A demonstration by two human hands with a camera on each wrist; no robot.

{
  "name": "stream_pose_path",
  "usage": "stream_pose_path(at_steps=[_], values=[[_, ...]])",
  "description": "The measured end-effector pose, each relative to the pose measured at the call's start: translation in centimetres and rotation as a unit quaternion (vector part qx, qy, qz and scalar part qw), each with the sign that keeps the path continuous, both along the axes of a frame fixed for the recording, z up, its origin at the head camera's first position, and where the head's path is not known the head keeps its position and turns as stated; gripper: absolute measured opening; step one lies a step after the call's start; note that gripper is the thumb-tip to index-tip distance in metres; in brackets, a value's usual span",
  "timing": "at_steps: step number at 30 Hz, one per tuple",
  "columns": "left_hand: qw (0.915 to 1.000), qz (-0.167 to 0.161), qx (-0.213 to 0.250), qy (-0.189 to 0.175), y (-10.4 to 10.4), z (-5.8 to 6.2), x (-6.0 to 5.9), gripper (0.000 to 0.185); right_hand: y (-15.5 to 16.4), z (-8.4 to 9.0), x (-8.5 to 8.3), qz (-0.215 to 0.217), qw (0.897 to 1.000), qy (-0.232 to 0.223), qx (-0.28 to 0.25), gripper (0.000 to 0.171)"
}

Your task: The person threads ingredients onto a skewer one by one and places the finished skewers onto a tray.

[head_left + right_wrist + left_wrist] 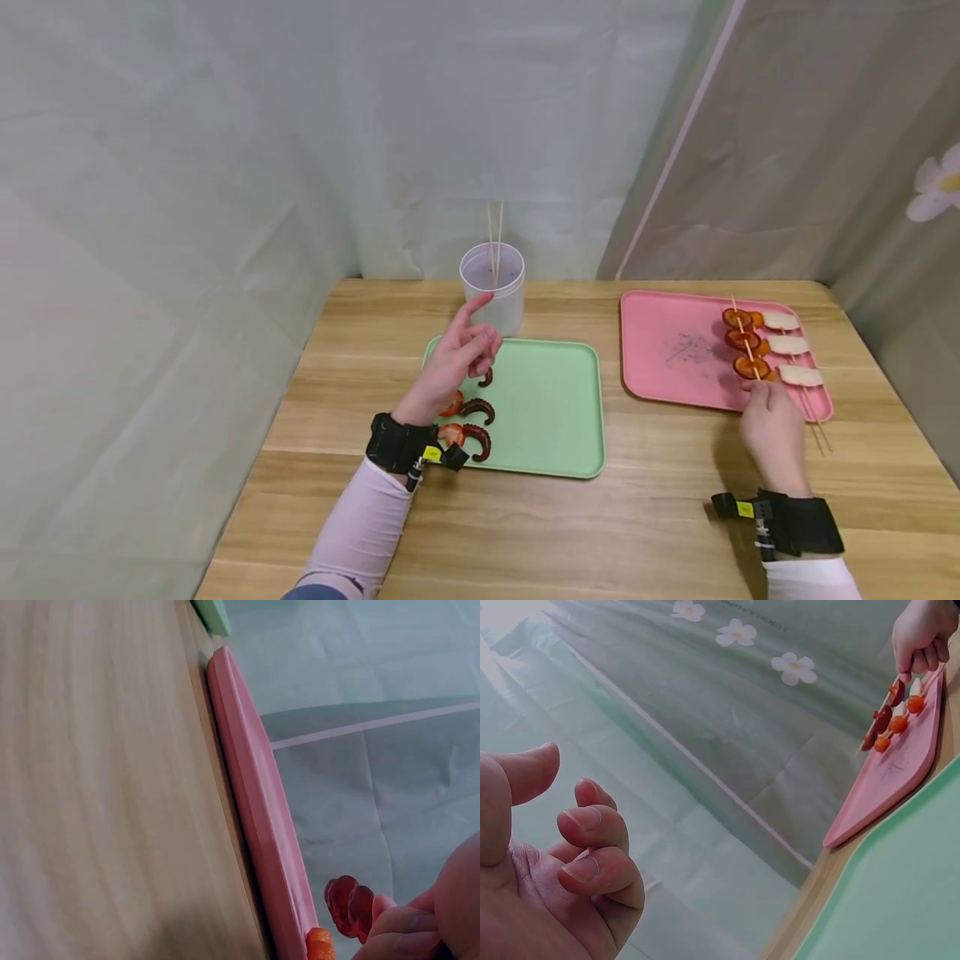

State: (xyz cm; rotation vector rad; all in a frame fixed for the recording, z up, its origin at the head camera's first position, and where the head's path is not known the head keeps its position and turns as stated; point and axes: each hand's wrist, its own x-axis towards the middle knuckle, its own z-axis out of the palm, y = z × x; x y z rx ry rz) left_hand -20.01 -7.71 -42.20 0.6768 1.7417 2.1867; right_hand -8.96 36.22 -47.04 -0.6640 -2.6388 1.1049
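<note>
Bench (600,533), near back edge: white cup (512,313) of sticks (500,227); green tray (551,408), apparently holding tentacles (478,405), below left hand (456,354), fingers loosely curled. Right hand (774,429) pinches red-slice skewer (742,340) over pink tray's (656,333) right end.

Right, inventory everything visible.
Rectangular tray: one, green, centre.
Oblong tray: one, pink, right.
Curled tentacles: three, maroon, green tray.
Shrimplike pieces: two, orange, green tray.
Discs: three, brown, held stick.
Balls: three, orange, pink tray.
Flat pieces: three, white, pink tray.
Thin sticks: five, tan, tub, pink tray, hand.
Cylindrical tub: one, white, rear.
Wooden table: one, brown, beneath.
Flowered backdrop: one, grey, behind.
Wristbands: two, black.
Sleeves: two, whitish, forearms.
Left hand: one, midair.
Right hand: one, gripping stick.
</note>
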Motion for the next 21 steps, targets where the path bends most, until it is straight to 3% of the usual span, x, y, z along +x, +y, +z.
stream_pose_path(at_steps=[16,21], values=[[1.0,0.0,0.009,-0.001,-0.3,0.0,-0.1,0.057,0.1,-1.1,-0.7,0.032,0.998,-0.043,0.011,0.055],[1.0,0.0,0.009,0.001,-0.5,0.1,-0.1,0.056,0.2,-0.8,-0.9,0.028,0.996,-0.079,0.011,0.06]])
